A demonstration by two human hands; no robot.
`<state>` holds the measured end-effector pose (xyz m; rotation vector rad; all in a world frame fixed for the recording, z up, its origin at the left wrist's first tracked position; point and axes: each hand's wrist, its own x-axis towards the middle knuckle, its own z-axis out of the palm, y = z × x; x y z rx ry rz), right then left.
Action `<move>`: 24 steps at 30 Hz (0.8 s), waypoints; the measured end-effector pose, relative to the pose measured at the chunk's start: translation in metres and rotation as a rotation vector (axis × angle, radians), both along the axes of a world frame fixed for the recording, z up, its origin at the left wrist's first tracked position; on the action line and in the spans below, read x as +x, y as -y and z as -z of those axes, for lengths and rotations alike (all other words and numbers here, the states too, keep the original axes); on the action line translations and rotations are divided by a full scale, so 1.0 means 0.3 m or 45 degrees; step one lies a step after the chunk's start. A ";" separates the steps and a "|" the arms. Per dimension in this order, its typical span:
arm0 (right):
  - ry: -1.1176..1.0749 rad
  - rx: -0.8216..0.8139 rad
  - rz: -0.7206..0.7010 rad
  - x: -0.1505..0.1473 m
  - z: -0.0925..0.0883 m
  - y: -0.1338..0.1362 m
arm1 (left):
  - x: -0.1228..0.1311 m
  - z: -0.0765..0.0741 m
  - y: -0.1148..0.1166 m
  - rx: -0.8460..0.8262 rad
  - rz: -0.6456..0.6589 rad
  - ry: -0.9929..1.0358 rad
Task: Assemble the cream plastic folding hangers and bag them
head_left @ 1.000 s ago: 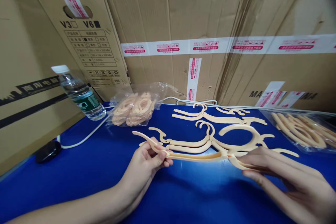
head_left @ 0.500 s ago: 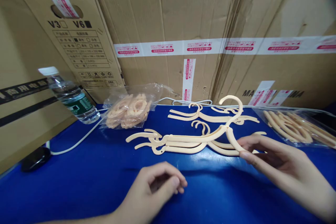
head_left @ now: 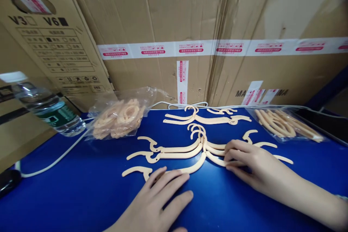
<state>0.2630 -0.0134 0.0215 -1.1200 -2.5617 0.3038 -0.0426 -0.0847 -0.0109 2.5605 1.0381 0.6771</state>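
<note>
Three beige folding clothes hangers lie one in front of another on the blue table, their hooks close together and pointing away from me. On the left arm of the front clothes hanger (head_left: 194,168) rest the fingertips of my left hand (head_left: 154,199), fingers spread. My right hand (head_left: 252,163) has its thumb and fingers closed around that hanger's right arm, hiding part of it. Just behind lie the middle hanger (head_left: 174,155) and the rear hanger (head_left: 174,149). Farther back, more beige hanger pieces (head_left: 213,120) lie near the boxes.
A clear bag of round beige parts (head_left: 118,117) sits at back left, beside a tilted-looking water bottle (head_left: 51,107). Another bag of beige hanger parts (head_left: 285,125) lies at back right. A white cable (head_left: 54,165) runs along the left. Cardboard boxes (head_left: 152,79) wall the back.
The front hanger, held raised by my right hand before, now lies flat in front of the other two. My left hand has opened and reached onto its left arm. The view has shifted right.
</note>
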 end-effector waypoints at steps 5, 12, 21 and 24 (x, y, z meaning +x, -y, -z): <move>0.010 0.063 0.021 0.007 0.002 -0.012 | -0.018 -0.008 -0.027 0.079 -0.048 -0.079; 0.028 0.095 0.133 0.030 0.020 -0.032 | -0.017 -0.004 -0.039 0.120 -0.155 -0.148; 0.029 0.087 0.139 0.053 0.021 -0.064 | -0.037 -0.078 -0.088 0.105 0.066 -0.453; 0.030 0.088 0.151 0.057 0.019 -0.074 | -0.038 -0.090 -0.096 0.079 0.055 -0.422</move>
